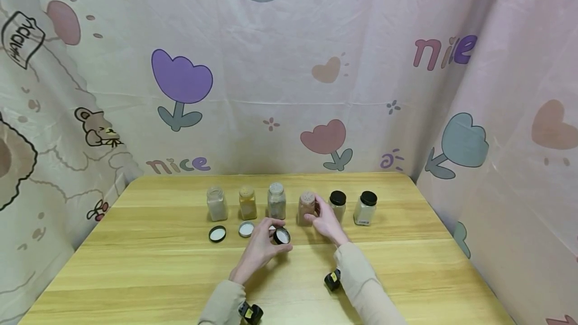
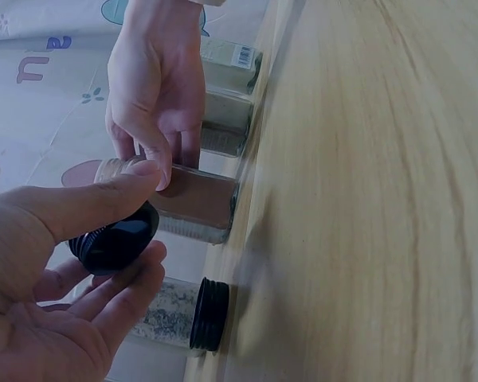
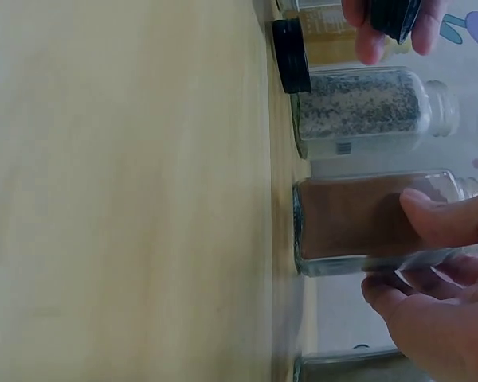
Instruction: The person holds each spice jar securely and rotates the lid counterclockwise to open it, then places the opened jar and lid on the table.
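Note:
My left hand [image 1: 263, 246] pinches a black screw lid [image 1: 282, 236] between thumb and fingers, its pale lining facing up in the head view. The right hand [image 1: 328, 220] grips a glass spice jar of brown powder [image 3: 354, 219] from the side. That jar stands upright on the table without its lid, a perforated shaker top [image 1: 308, 198] showing. To its left is an uncapped jar of black-and-white speckled seasoning [image 3: 362, 103], with a black lid [image 2: 210, 315] in front of it, partly hidden by my left hand in the head view.
Further left stand uncapped jars of yellow powder [image 1: 248, 203] and whitish contents [image 1: 217, 205], each with a lid lying before it. On the right are two jars with black lids [image 1: 337, 198] [image 1: 368, 198]. A patterned curtain [image 1: 280, 89] hangs behind the wooden table [image 1: 149, 265].

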The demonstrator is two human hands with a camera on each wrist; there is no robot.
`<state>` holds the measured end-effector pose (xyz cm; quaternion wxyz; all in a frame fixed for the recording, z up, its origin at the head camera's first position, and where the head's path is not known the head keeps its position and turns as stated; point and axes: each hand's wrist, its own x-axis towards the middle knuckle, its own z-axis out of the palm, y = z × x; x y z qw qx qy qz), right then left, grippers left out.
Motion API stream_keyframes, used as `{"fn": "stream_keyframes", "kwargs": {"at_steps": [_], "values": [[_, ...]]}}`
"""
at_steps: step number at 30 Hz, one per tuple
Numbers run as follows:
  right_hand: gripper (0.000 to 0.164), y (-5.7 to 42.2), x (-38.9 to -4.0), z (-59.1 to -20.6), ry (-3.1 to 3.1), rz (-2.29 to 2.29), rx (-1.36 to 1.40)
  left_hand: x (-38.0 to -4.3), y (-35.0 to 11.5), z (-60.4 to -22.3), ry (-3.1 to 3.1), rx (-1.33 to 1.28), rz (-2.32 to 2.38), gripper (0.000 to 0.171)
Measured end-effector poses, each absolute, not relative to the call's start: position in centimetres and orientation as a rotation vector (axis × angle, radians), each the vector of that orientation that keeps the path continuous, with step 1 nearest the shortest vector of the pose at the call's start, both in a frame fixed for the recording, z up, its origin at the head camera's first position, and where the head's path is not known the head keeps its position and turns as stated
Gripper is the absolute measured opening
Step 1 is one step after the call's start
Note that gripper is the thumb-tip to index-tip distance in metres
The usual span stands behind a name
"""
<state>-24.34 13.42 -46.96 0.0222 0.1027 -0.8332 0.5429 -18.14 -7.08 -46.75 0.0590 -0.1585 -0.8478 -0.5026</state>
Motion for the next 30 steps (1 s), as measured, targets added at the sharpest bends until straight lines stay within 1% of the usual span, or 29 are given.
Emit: {"fn": "stream_keyframes", "kwargs": {"at_steps": [10,14,18,22,30], "values": [[0.066,13.0,-25.1,-47.0,-2.547,1.743,0.302,-18.2,-7.2,-46.8,-2.583,-0.472,-1.496,0.051],[0.066,12.8,-25.4,-47.0,-2.523,1.763,0.329,-18.2,-7.3,-46.9,-2.583,-0.499,-1.416,0.050],[0.071,12.8,-25.3,-47.0,-2.540,1.746,0.325,-18.2,-7.2,-47.0,-2.570,-0.517,-1.383,0.050],[0.075,13.0,-24.6,-46.6,-2.560,1.739,0.314,-18.3,-7.1,-47.1,-2.571,-0.497,-1.369,0.049],[0.072,13.8,-22.0,-46.0,-2.505,1.758,0.359,-18.3,-6.7,-47.4,-2.600,-0.520,-1.324,0.052]]}}
